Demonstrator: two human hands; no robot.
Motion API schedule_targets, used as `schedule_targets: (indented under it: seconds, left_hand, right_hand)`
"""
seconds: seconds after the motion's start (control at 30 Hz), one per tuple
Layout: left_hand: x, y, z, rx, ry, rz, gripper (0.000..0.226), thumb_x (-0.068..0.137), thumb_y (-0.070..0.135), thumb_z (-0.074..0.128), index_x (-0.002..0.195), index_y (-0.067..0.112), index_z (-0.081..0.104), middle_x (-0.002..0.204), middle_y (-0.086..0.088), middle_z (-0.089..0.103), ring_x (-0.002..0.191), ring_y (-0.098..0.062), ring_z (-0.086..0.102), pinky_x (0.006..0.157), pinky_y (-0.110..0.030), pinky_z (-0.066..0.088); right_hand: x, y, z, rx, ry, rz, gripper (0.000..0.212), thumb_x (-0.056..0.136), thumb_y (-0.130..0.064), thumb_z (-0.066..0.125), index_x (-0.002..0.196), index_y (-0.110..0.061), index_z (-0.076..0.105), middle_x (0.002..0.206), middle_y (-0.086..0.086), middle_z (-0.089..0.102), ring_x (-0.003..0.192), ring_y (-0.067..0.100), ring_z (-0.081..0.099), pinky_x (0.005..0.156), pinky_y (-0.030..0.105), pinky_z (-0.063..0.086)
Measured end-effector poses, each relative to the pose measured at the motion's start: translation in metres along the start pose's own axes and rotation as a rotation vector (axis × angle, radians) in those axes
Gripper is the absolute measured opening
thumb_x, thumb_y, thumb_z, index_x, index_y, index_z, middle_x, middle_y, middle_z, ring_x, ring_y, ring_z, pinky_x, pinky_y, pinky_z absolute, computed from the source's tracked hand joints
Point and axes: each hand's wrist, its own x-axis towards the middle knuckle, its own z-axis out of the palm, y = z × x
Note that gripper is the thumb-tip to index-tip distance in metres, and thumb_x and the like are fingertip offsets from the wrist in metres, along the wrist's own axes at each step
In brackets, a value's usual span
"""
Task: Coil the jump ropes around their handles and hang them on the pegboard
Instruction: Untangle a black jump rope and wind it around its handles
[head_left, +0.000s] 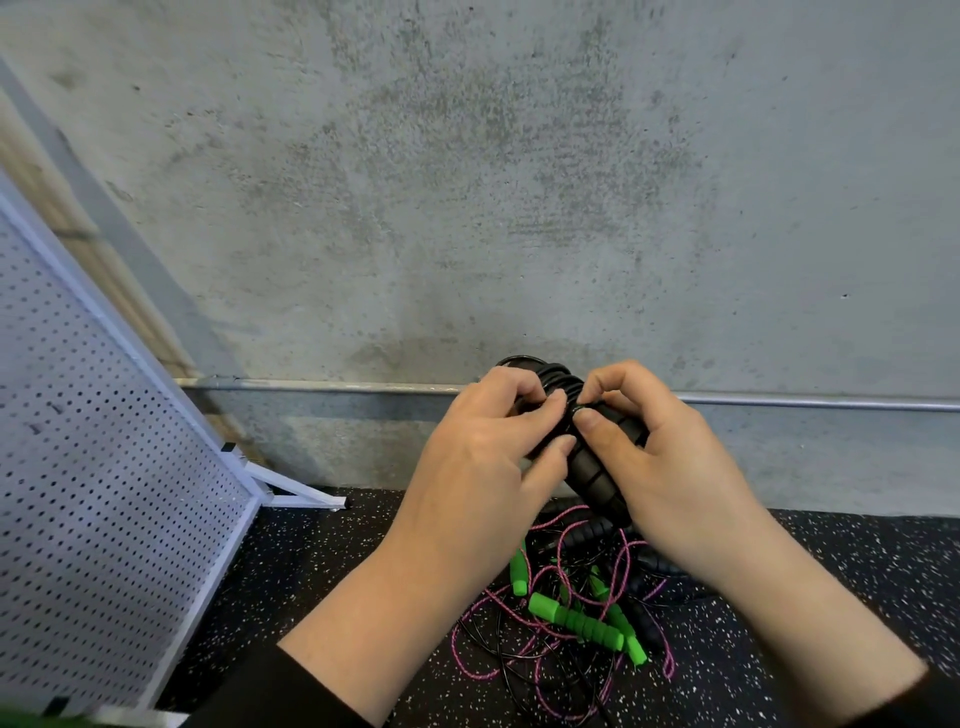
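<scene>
A black jump rope (592, 467) with ribbed foam handles is held up in front of the concrete wall, its thin black cord wound in loops around the handles' upper part. My left hand (483, 457) grips the coiled bundle from the left. From the right, my right hand (660, 457) holds the handles, with its thumb and forefinger pinching the cord at the wraps. Below them on the floor lies a tangle of other ropes (550, 639): pink braided cord, black cord, green ribbed handles (576, 621) and more black handles. The white pegboard (93, 467) leans at the left.
The pegboard's white frame foot (301, 493) rests on the speckled black rubber floor (322, 561). A metal pipe (311, 385) runs along the grey concrete wall just above the floor.
</scene>
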Motion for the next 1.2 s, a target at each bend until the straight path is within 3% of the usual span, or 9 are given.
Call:
schedule_targets:
  seconds: [0.1, 0.2, 0.33, 0.5, 0.7, 0.83, 1.03, 1.13, 1.2]
  left_hand:
    - [0.002, 0.003, 0.0, -0.069, 0.025, -0.078, 0.028, 0.089, 0.026, 0.068, 0.111, 0.012, 0.078, 0.106, 0.007, 0.06, 0.095, -0.007, 0.057, 0.087, -0.019, 0.045]
    - [0.002, 0.004, -0.003, -0.21, -0.02, -0.167, 0.027, 0.093, 0.022, 0.062, 0.113, 0.014, 0.078, 0.106, 0.014, 0.058, 0.102, -0.004, 0.057, 0.09, -0.012, 0.042]
    - [0.005, 0.0, -0.011, -0.317, -0.041, -0.217, 0.022, 0.094, 0.01, 0.069, 0.113, 0.018, 0.078, 0.105, 0.02, 0.062, 0.106, 0.0, 0.059, 0.092, -0.008, 0.039]
    - [0.007, -0.003, -0.01, -0.313, 0.034, -0.207, 0.02, 0.089, 0.0, 0.072, 0.093, 0.018, 0.079, 0.099, 0.014, 0.068, 0.099, 0.0, 0.064, 0.088, -0.009, 0.042]
    - [0.007, 0.001, -0.009, -0.363, 0.038, -0.314, 0.021, 0.086, 0.004, 0.076, 0.089, 0.024, 0.08, 0.092, 0.016, 0.069, 0.094, -0.003, 0.065, 0.083, -0.009, 0.043]
    - [0.008, 0.003, -0.01, -0.301, 0.022, -0.296, 0.02, 0.09, 0.007, 0.073, 0.095, 0.026, 0.078, 0.092, 0.015, 0.068, 0.091, -0.003, 0.063, 0.081, -0.007, 0.042]
    - [0.009, 0.008, -0.011, -0.567, 0.092, -0.535, 0.022, 0.091, 0.01, 0.072, 0.088, 0.032, 0.077, 0.086, 0.016, 0.075, 0.082, 0.003, 0.067, 0.075, -0.011, 0.048]
    - [0.009, 0.01, -0.01, -0.494, 0.097, -0.469, 0.022, 0.091, 0.011, 0.072, 0.089, 0.033, 0.074, 0.087, 0.018, 0.073, 0.083, 0.004, 0.065, 0.074, -0.009, 0.046]
    - [0.009, 0.01, -0.011, -0.419, 0.112, -0.408, 0.02, 0.093, 0.014, 0.071, 0.089, 0.033, 0.073, 0.091, 0.015, 0.072, 0.089, -0.002, 0.066, 0.078, -0.011, 0.047]
  right_hand:
    - [-0.001, -0.005, 0.003, 0.065, 0.034, 0.007, 0.023, 0.099, -0.015, 0.062, 0.087, -0.035, 0.059, 0.088, -0.008, 0.071, 0.068, 0.0, 0.057, 0.062, 0.017, 0.05]
    - [0.001, -0.003, 0.003, 0.01, 0.025, -0.006, 0.02, 0.099, -0.019, 0.062, 0.09, -0.037, 0.059, 0.089, -0.009, 0.07, 0.073, 0.013, 0.061, 0.069, 0.034, 0.055]
    - [0.003, -0.006, -0.003, 0.006, -0.05, -0.006, 0.017, 0.1, -0.021, 0.059, 0.092, -0.035, 0.057, 0.084, 0.004, 0.068, 0.074, 0.033, 0.059, 0.064, 0.048, 0.056]
    - [0.0, -0.007, -0.003, -0.03, -0.11, 0.006, 0.014, 0.102, -0.021, 0.056, 0.094, -0.032, 0.055, 0.071, 0.0, 0.063, 0.057, 0.011, 0.051, 0.055, 0.039, 0.052]
    - [-0.002, -0.011, -0.006, -0.006, -0.132, 0.067, 0.009, 0.102, -0.027, 0.055, 0.097, -0.035, 0.055, 0.077, 0.015, 0.066, 0.071, 0.043, 0.062, 0.056, 0.059, 0.055]
    - [-0.001, -0.009, -0.007, -0.047, -0.145, 0.06, 0.007, 0.102, -0.028, 0.053, 0.098, -0.034, 0.054, 0.083, 0.01, 0.068, 0.073, 0.038, 0.063, 0.06, 0.056, 0.056]
    - [0.0, -0.009, -0.008, -0.018, -0.129, 0.045, 0.01, 0.103, -0.021, 0.053, 0.099, -0.031, 0.056, 0.092, -0.009, 0.069, 0.069, 0.023, 0.062, 0.057, 0.035, 0.051]
    - [0.001, -0.007, -0.004, 0.03, -0.103, 0.06, 0.01, 0.103, -0.019, 0.053, 0.098, -0.028, 0.056, 0.087, -0.006, 0.069, 0.058, 0.009, 0.055, 0.053, 0.026, 0.048]
    - [0.003, -0.006, -0.002, 0.046, -0.072, 0.065, 0.013, 0.103, -0.02, 0.053, 0.095, -0.029, 0.055, 0.082, -0.002, 0.067, 0.059, 0.011, 0.054, 0.055, 0.027, 0.047]
